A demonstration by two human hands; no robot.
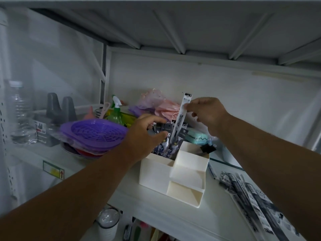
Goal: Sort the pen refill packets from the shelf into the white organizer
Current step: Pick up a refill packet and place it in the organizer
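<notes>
That long, thin black-and-white refill packet (182, 117) looks light and floppy, so your right hand (206, 113) pinches near its top, lowering it into the white plastic organizer's (156, 171) tall back compartment while your left hand (144, 134) grips the packets already standing there.

The right hand (206, 113) pinched a packet (180, 117) upright over the organizer's (156, 173) tall back compartment, where the left hand (147, 134) gripped others. More packets (257, 193) lay on the shelf (217, 214).
</notes>
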